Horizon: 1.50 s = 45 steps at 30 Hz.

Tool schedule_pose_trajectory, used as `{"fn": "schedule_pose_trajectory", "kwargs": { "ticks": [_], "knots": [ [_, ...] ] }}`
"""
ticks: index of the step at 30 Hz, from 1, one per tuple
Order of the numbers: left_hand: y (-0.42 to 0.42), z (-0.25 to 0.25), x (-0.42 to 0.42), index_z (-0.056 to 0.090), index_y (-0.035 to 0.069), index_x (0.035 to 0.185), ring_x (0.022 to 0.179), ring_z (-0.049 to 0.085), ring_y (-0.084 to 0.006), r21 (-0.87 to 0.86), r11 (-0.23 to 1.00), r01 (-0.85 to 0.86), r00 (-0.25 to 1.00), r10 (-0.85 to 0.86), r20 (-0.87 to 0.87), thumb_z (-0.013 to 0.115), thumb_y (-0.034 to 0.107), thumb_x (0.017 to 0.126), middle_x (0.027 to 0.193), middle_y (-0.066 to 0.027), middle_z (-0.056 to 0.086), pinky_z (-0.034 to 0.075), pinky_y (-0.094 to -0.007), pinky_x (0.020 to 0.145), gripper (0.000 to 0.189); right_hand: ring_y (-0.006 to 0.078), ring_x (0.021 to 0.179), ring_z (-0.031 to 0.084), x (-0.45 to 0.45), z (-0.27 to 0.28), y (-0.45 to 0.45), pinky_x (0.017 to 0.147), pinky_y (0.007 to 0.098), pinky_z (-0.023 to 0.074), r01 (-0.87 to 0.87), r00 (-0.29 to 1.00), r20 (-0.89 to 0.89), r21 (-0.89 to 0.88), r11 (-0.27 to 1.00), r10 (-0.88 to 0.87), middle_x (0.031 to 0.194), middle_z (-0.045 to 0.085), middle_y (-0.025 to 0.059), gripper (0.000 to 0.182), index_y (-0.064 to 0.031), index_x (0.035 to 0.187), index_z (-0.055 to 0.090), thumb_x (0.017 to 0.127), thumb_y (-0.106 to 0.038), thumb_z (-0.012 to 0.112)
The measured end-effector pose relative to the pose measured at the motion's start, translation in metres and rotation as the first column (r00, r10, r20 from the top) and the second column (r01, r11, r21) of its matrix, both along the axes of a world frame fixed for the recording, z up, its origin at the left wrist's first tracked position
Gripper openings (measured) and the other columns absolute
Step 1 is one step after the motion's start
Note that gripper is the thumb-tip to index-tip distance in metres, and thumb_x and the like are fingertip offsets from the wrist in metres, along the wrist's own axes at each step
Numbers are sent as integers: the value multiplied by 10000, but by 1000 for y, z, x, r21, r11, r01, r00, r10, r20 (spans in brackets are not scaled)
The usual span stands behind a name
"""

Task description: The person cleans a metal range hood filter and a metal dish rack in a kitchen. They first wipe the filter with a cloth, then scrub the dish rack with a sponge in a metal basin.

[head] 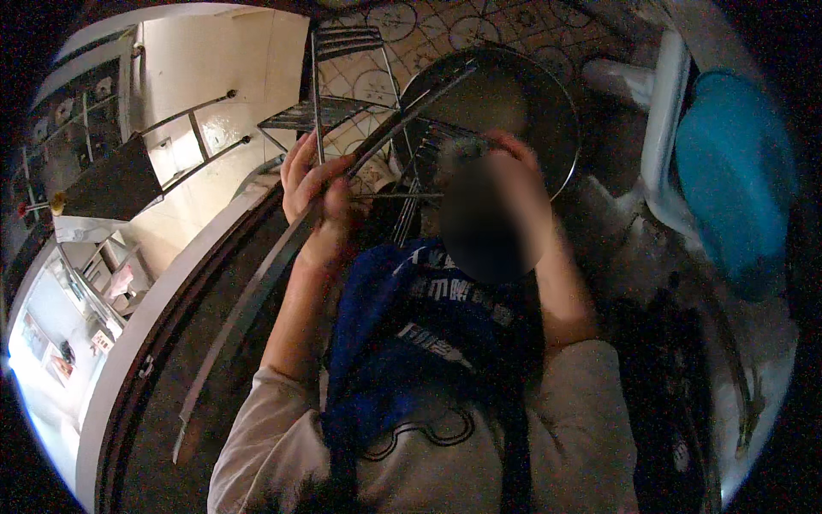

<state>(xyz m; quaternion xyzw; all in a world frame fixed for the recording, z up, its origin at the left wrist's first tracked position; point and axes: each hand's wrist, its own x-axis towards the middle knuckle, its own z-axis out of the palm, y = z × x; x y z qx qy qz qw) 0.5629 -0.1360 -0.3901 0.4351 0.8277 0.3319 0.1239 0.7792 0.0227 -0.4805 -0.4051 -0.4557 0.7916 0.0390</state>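
Note:
My left hand (324,193) is closed around a long, thin, flat strip (257,283), perhaps metal or wood. The strip slants from the lower left up to the right, with its far end over a round dark tabletop (552,122) with a shiny rim. My right hand (517,173) is raised at the right with its fingers curled. A dark blurred disc covers much of it, so its grip is hidden. Just left of those fingers is a pale, indistinct patch. A dark blue apron (385,315) with white writing hangs over my light shirt.
A metal folding chair (324,112) stands on the patterned tile floor (449,29) beyond my left hand. At the right are a white fixture (664,115) and a large teal plastic object (732,173). A doorway frame (122,385) curves along the left, with a lit room behind it.

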Motion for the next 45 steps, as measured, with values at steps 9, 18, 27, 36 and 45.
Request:
{"fn": "schedule_pose_trajectory", "kwargs": {
  "ticks": [9, 18, 27, 36, 45],
  "knots": [
    [5, -17, 15, 576, 42, 678, 716, 496, -283, 127, 990, -56, 989, 72, -125, 604, 72, 713, 672, -89, 539, 396, -364, 694, 54, 238, 886, 550, -82, -104, -5, 790, 334, 428, -339, 849, -122, 622, 706, 514, 914, 571, 112, 173, -52, 933, 579, 782, -136, 588],
    [8, -17, 16, 562, 49, 657, 704, 478, -276, 203, 979, -28, 984, 62, -165, 602, 115, 723, 657, -82, 524, 397, -354, 654, 101, 200, 896, 498, -70, -192, 27, 813, 337, 390, -581, 814, 200, 318, 749, 546, 952, 524, 89, 306, -42, 1048, 475, 855, -276, 519],
    [-1, -27, 25, 540, 59, 666, 698, 471, -282, 281, 959, -25, 981, 77, -178, 588, 116, 744, 662, -83, 522, 397, -361, 642, 108, 309, 899, 525, -57, -106, 7, 788, 385, 428, -592, 795, 256, 522, 614, 549, 910, 560, 158, 187, -14, 897, 591, 759, -126, 532],
    [-3, -24, 19, 524, 60, 649, 694, 467, -287, 240, 971, -13, 983, 56, -173, 585, 92, 719, 631, -75, 503, 395, -370, 635, 98, 294, 828, 531, -62, -130, 12, 727, 404, 436, -527, 797, 227, 714, 461, 559, 912, 550, 141, 173, -31, 868, 598, 705, -76, 562],
    [0, -25, 30, 523, 76, 634, 686, 459, -262, 239, 971, 21, 989, 14, -146, 592, 96, 703, 637, -58, 503, 376, -344, 618, 100, 228, 693, 540, -70, -178, 20, 611, 356, 435, -675, 732, 156, 307, 671, 664, 760, 560, 98, 175, -42, 848, 563, 739, -166, 622]
  ]
}}
